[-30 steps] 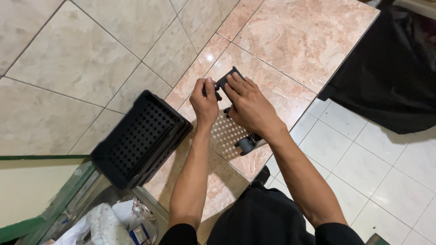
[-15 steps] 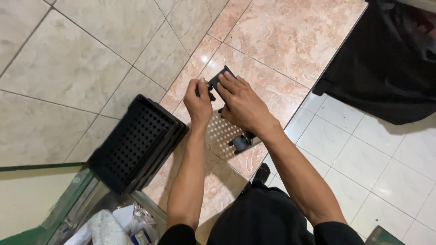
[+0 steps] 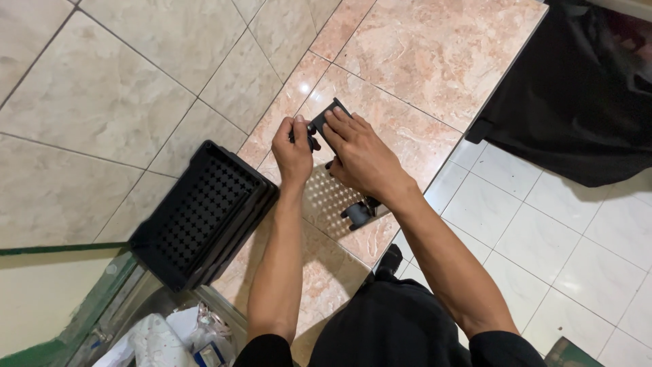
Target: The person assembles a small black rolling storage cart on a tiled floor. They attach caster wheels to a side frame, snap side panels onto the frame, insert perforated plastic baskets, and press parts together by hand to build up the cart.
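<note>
My left hand (image 3: 293, 151) and my right hand (image 3: 358, 153) both rest on a clear, dotted tray (image 3: 329, 198) lying on the pink tiled ledge (image 3: 435, 61). Black parts sit in that tray: a flat black piece (image 3: 331, 115) under my fingertips at its far end, and a small black cylinder (image 3: 358, 215) at its near edge. My left thumb and fingers pinch a small black part beside the flat piece. My right fingers press down on the flat piece. A stack of empty black trays (image 3: 204, 214) with a star-hole grid sits to the left of my left forearm.
A black cloth or bag (image 3: 577, 95) lies at the right on the white tiled floor (image 3: 598, 231). A glass-topped bin (image 3: 156, 326) with white wrappers is at the bottom left. Beige tiles (image 3: 102, 102) fill the left side.
Both hands stay on the clear tray; my fingers have shifted slightly toward its far end. The view has drifted a little; the black tray stack has not moved.
</note>
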Action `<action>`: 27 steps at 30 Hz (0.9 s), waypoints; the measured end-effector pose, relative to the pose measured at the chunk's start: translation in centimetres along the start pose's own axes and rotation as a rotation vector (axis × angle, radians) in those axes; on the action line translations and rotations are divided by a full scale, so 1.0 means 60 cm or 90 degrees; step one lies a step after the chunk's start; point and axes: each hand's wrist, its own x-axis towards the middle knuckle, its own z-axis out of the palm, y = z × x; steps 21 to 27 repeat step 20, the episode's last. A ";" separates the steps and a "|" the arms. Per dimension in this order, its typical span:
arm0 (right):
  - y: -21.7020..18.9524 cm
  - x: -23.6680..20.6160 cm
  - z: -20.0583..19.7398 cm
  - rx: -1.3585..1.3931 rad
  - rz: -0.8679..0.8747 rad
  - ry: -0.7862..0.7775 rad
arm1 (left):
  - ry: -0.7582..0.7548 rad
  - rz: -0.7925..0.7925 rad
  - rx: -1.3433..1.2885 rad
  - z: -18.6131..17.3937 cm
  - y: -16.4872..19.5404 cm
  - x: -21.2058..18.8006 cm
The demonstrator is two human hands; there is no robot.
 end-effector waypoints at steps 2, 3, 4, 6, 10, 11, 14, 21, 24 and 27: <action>0.001 0.005 -0.001 -0.001 -0.008 0.000 | 0.055 0.063 0.038 0.011 -0.003 -0.014; 0.002 0.008 -0.003 -0.003 -0.007 0.001 | 0.081 0.098 0.056 0.017 -0.003 -0.015; 0.002 0.007 -0.003 -0.004 -0.005 0.000 | 0.065 0.098 0.054 0.013 -0.003 -0.010; -0.001 0.005 -0.002 0.001 -0.004 -0.002 | 0.032 0.097 0.049 0.002 -0.005 -0.003; -0.004 0.005 -0.004 0.011 -0.007 -0.003 | 0.040 0.068 0.052 0.000 -0.007 -0.001; -0.003 0.008 -0.006 0.009 -0.007 -0.001 | 0.061 0.101 0.068 0.008 -0.007 -0.011; -0.002 0.010 -0.008 0.019 -0.002 -0.009 | 0.048 0.094 0.042 0.002 -0.006 0.002; -0.002 0.008 0.000 0.003 0.005 -0.010 | 0.062 0.089 0.041 0.007 -0.013 -0.008; -0.002 0.008 0.000 0.003 0.005 -0.010 | 0.062 0.089 0.041 0.007 -0.013 -0.008; -0.002 0.008 0.000 0.003 0.005 -0.010 | 0.062 0.089 0.041 0.007 -0.013 -0.008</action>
